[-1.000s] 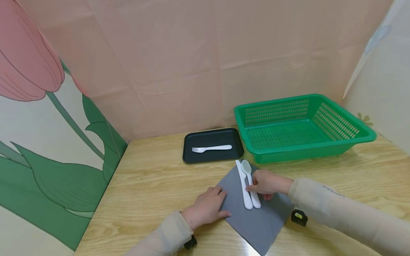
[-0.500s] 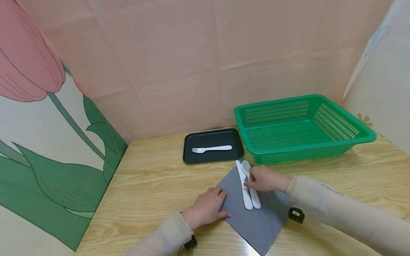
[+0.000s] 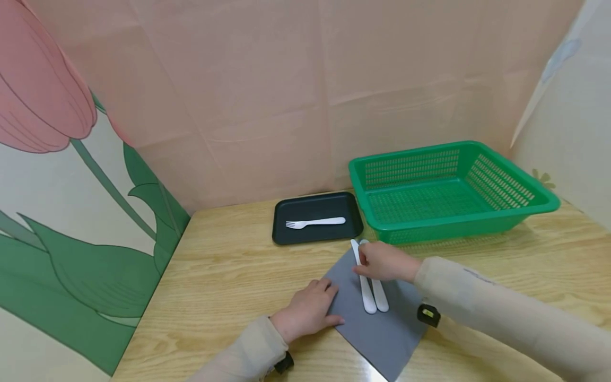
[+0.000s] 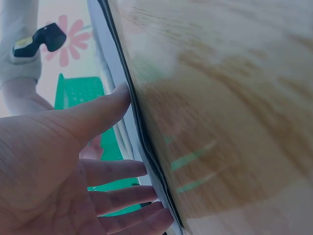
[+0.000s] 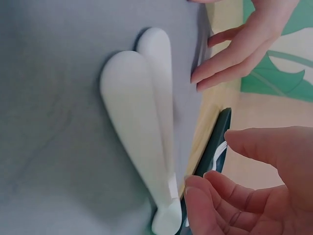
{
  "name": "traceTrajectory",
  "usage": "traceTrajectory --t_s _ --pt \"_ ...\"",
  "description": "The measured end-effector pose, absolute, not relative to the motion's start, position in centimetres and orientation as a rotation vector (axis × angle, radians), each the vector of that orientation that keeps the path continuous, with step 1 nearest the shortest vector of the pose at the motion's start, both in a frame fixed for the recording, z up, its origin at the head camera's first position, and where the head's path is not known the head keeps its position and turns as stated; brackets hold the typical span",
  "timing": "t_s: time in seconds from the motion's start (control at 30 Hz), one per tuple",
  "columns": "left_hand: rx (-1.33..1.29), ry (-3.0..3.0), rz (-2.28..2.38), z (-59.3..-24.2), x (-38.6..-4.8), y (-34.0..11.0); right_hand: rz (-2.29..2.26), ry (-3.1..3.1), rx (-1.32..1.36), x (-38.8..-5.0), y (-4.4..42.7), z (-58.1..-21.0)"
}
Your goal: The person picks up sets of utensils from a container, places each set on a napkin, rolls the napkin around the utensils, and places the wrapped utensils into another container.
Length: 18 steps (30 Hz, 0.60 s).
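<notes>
A grey cloth napkin (image 3: 372, 339) lies askew on the table. On it, side by side, are a white knife (image 3: 365, 294) and a white spoon (image 3: 381, 298). My right hand (image 3: 387, 262) is over their upper half and hides part of the spoon in the head view. In the right wrist view its thumb and fingers are loosely bent and apart, clear of the spoon's handle (image 5: 132, 107). My left hand (image 3: 307, 309) rests at the napkin's left edge; its extended fingers (image 4: 117, 171) touch that edge in the left wrist view.
Behind the napkin is a black tray (image 3: 281, 233) with a white fork (image 3: 324, 220) lying on it. A green basket (image 3: 448, 224) stands at the back right, close beside the tray. A pink sheet (image 3: 258, 106) hangs behind the wooden table (image 3: 229, 265).
My right hand has shifted left and slightly away from me, from beside the spoon to over its upper part. The left hand, knife and spoon stay where they were.
</notes>
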<state>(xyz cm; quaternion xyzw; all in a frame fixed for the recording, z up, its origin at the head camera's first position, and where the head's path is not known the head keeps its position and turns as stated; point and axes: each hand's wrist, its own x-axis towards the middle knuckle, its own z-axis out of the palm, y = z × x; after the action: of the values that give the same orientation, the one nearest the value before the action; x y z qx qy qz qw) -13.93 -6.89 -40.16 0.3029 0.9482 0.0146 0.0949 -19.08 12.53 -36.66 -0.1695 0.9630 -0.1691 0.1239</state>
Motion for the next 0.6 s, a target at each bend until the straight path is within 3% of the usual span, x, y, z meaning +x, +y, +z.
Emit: traceTrajectory --t_s 0.6 --pt "0.927 2.808 0.040 -40.1 -14.0 -7.0 -0.433 2.899 -0.683 -21.1 9.9 -35.8"
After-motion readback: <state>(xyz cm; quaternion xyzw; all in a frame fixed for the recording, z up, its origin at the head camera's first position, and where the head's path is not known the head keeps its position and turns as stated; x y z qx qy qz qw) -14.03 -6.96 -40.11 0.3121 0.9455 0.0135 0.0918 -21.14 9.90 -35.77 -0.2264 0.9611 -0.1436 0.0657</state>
